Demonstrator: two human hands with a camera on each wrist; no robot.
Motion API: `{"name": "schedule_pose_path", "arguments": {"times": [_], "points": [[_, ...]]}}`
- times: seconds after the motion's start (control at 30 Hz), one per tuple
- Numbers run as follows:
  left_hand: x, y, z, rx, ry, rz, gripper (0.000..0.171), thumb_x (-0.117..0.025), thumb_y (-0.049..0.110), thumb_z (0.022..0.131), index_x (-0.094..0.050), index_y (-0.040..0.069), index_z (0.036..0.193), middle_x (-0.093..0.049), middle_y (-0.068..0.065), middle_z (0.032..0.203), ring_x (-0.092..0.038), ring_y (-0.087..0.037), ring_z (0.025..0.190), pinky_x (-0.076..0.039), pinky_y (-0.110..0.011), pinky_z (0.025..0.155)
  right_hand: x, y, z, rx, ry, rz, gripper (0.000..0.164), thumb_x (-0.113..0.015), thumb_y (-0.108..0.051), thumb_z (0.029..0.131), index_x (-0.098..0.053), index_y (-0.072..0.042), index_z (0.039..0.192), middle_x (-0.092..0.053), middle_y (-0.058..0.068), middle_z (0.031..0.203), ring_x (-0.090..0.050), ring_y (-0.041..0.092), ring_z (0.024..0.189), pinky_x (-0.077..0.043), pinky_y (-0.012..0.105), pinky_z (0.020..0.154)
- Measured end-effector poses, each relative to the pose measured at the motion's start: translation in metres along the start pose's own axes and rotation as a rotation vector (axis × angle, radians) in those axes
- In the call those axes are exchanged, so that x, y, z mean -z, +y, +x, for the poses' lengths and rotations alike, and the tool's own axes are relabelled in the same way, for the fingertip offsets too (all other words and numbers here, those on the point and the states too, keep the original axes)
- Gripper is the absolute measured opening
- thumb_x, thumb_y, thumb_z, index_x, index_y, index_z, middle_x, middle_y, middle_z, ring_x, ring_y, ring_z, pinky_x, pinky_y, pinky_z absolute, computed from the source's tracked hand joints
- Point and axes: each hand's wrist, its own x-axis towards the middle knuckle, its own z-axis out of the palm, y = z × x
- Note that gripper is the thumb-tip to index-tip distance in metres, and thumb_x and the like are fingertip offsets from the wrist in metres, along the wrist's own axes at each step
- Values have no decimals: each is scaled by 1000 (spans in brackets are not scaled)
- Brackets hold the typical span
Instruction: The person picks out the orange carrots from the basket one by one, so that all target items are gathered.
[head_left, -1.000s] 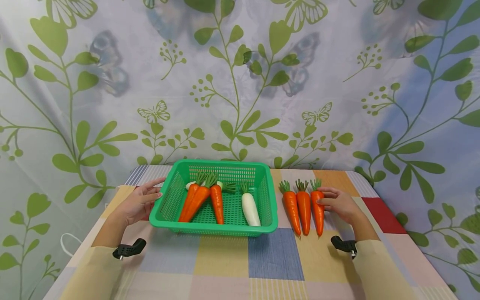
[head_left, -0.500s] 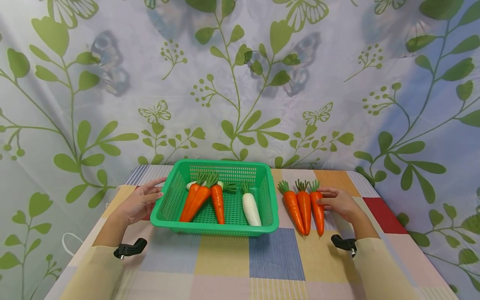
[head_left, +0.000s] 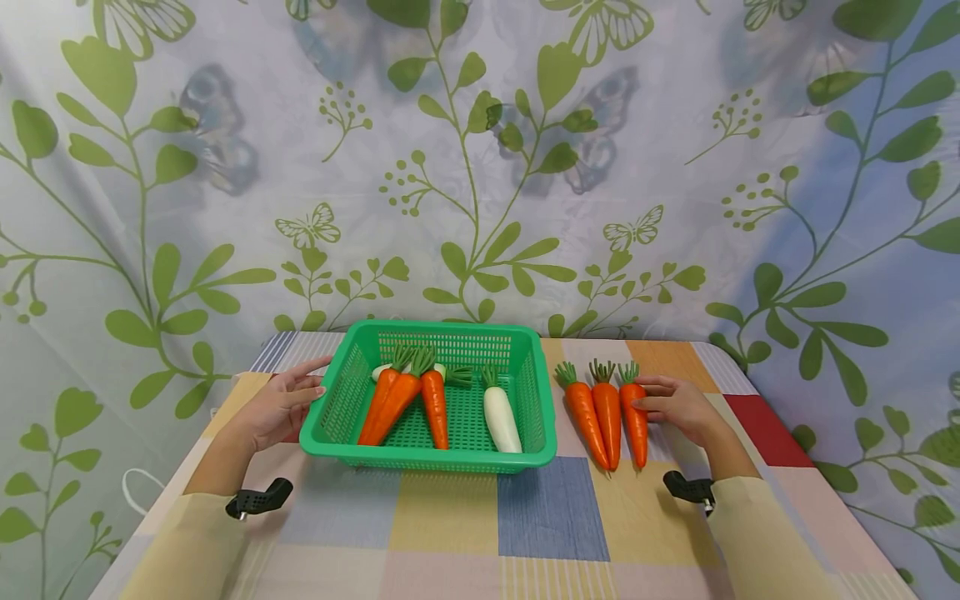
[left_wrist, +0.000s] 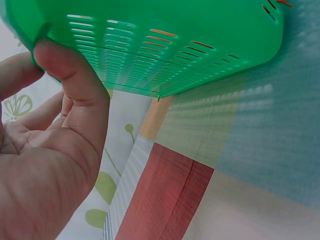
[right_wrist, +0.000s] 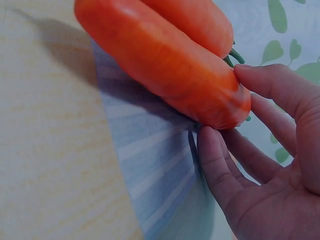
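My left hand [head_left: 281,406] is at the left side of a green plastic basket [head_left: 427,460], its thumb and fingers touching the rim; the left wrist view shows the thumb [left_wrist: 70,70] against the basket's outer edge. Right of the basket, three carrots lie side by side with green tops pointing away. My right hand [head_left: 678,407] holds the rightmost carrot [head_left: 637,425] near its top. In the right wrist view, that carrot [right_wrist: 160,65] sits between the thumb and fingers. The middle carrot [head_left: 609,421] and the left carrot [head_left: 585,421] touch each other.
Inside the basket are three carrots [head_left: 435,408], a white radish [head_left: 501,419] at the right and more white radish partly hidden behind the carrots. A patchwork cloth [head_left: 442,517] covers the table. A leaf-print curtain [head_left: 480,167] hangs behind it.
The left and middle carrots of the loose row have shifted slightly, their tips now closer together. The rightmost carrot's top has tilted a little left. The basket and both hands look nearly still.
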Motion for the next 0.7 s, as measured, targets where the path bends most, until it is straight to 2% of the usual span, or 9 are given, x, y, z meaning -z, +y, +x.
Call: {"name": "schedule_pose_path", "arguments": {"times": [0.27, 0.53, 0.7], "points": [[1, 0, 1, -4, -3, 2, 70, -51, 3, 106, -10, 3, 163, -68, 0, 121, -74, -15, 104, -62, -34, 89, 0, -1, -1, -1, -18, -14, 70, -74, -26, 95, -44, -1, 153, -47, 29, 153, -67, 12, 110, -60, 31, 94], [0, 1, 0, -13, -13, 2, 70, -50, 2, 106, -9, 1, 163, -67, -1, 123, -74, -15, 104, -62, -35, 89, -1, -1, -2, -6, -19, -67, 72, -73, -32, 95, -44, -5, 154, -47, 27, 154, -63, 23, 121, -58, 36, 99], [1, 0, 1, -25, -25, -4, 69, -49, 2, 106, -9, 1, 162, -68, -2, 123, -75, -16, 103, -62, -35, 88, -1, -3, -3, -11, -26, -43, 72, -73, -32, 96, -42, -4, 155, -47, 28, 153, -66, 20, 117, -59, 37, 99]]}}
